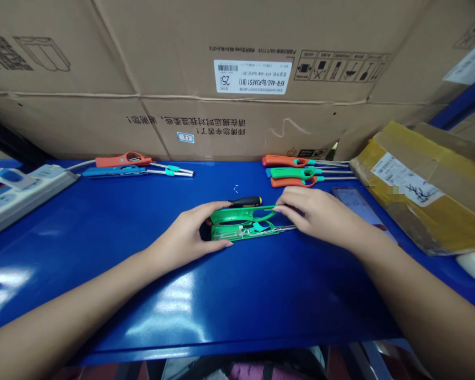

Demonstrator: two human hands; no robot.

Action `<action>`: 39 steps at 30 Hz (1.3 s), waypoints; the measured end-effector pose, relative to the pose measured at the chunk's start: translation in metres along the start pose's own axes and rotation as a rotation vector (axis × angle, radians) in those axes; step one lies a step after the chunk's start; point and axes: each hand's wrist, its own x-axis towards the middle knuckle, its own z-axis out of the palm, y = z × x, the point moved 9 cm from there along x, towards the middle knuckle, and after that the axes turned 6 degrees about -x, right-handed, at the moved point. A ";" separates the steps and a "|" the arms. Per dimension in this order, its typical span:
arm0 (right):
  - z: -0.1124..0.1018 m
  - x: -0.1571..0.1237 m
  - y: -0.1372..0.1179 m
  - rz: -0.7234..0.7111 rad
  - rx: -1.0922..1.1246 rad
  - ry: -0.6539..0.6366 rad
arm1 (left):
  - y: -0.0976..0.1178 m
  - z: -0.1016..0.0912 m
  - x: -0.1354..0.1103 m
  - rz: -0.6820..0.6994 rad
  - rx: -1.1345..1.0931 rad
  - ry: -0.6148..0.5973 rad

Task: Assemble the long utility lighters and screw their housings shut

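A green long-nosed lighter lies opened in two halves on the blue table. Its lower half (229, 233) shows the inner parts, a teal trigger (257, 227) and a metal rod running right. The empty-looking green shell half (237, 214) sits just behind it. My left hand (190, 229) grips the left ends of the halves between thumb and fingers. My right hand (306, 211) pinches the right tip of the shell half, above the rod. Behind the halves rests a black screwdriver handle (245, 202); its far end is hidden by my left hand.
Several small screws (236, 188) lie behind the screwdriver. Orange and blue lighters (119, 160) lie at back left, several more lighters (288, 173) at back right. A power strip (27, 195), a phone (356, 206), a taped carton (423, 195) and a cardboard wall (162, 63) surround the table.
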 end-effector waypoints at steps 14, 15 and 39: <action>0.028 0.011 0.033 0.134 0.094 0.030 | 0.013 0.001 -0.004 0.048 -0.023 -0.060; 0.028 0.011 0.035 0.144 0.094 0.033 | 0.014 0.002 -0.005 0.051 -0.027 -0.068; 0.030 0.006 -0.021 0.085 0.462 -0.125 | 0.016 -0.002 0.000 -0.036 -0.209 0.029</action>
